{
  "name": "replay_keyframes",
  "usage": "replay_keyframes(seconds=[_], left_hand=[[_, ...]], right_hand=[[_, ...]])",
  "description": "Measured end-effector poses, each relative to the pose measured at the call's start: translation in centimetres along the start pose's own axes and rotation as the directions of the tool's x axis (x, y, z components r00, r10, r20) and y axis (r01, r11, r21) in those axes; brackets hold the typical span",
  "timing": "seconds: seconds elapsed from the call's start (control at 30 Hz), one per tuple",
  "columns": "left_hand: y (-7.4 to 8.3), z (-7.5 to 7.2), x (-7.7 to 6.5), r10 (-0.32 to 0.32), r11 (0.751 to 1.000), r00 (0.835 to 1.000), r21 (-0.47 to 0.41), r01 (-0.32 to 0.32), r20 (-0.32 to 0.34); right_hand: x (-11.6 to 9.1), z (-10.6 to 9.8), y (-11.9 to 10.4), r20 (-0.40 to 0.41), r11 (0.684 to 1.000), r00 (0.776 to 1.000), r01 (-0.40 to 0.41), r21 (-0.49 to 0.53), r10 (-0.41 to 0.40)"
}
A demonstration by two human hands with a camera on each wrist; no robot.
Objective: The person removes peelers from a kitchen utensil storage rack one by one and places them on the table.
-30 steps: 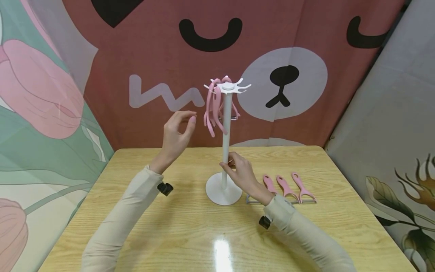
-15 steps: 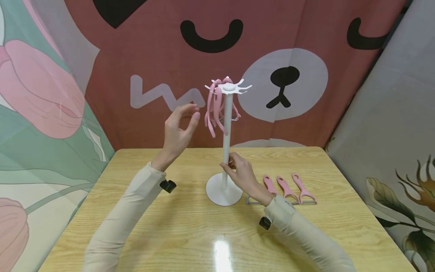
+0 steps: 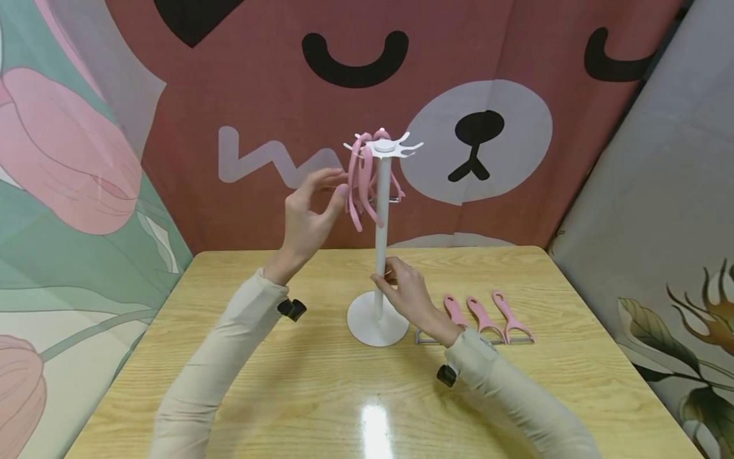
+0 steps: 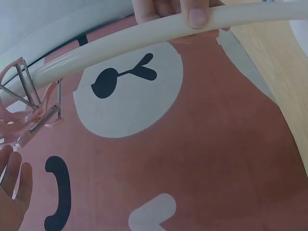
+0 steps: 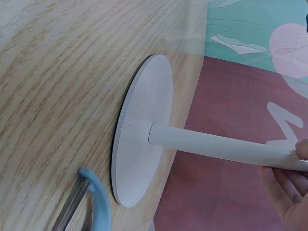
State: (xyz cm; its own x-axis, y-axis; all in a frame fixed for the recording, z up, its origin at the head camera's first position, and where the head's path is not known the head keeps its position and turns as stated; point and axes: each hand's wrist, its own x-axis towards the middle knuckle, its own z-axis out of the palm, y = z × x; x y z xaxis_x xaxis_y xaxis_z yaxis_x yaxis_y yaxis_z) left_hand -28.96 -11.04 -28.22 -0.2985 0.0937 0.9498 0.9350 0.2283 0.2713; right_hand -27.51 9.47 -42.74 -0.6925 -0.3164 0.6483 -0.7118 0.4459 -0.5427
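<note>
A white utensil stand (image 3: 383, 223) has a round base and a top ring of hooks. Several pink Y-shaped peelers (image 3: 365, 185) hang from the hooks on its left and back; their metal blades show in the left wrist view. My left hand (image 3: 312, 210) is raised at the left of these peelers, its thumb and fingertips apart and at the nearest one; whether they touch it, I cannot tell. In the left wrist view its fingers (image 4: 17, 185) look loosely extended. Lower down, my right hand (image 3: 408, 290) grips the pole just above the base.
Three more pink peelers (image 3: 483, 317) lie on the wooden table (image 3: 298, 382) to the right of the stand, one partly hidden by my right wrist. A printed cloth backdrop (image 3: 258, 76) rises behind the table's far edge, with further printed cloths at both sides.
My left hand has moved right and slightly up, from a gap beside the hanging peelers to right beside them. My right hand and the stand have stayed in place.
</note>
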Motion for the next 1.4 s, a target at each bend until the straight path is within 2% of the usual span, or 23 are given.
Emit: replay_keyframes(seconds=[0.53,0.73,1.4], left_hand=[[0.16,0.14,-0.26,-0.040,0.999,0.997,0.023,0.039,0.071],[0.24,0.16,-0.18,-0.055,0.998,0.996,0.019,0.054,0.071],[0.53,0.12,0.28,-0.020,1.000,0.998,0.020,0.019,0.061]], right_hand=[[-0.05,0.11,0.22,0.003,1.000,1.000,0.001,-0.011,-0.001],[-0.04,0.18,0.21,-0.005,1.000,1.000,0.008,-0.017,-0.008],[-0.10,0.32,0.30,0.000,1.000,1.000,0.006,-0.014,-0.006]])
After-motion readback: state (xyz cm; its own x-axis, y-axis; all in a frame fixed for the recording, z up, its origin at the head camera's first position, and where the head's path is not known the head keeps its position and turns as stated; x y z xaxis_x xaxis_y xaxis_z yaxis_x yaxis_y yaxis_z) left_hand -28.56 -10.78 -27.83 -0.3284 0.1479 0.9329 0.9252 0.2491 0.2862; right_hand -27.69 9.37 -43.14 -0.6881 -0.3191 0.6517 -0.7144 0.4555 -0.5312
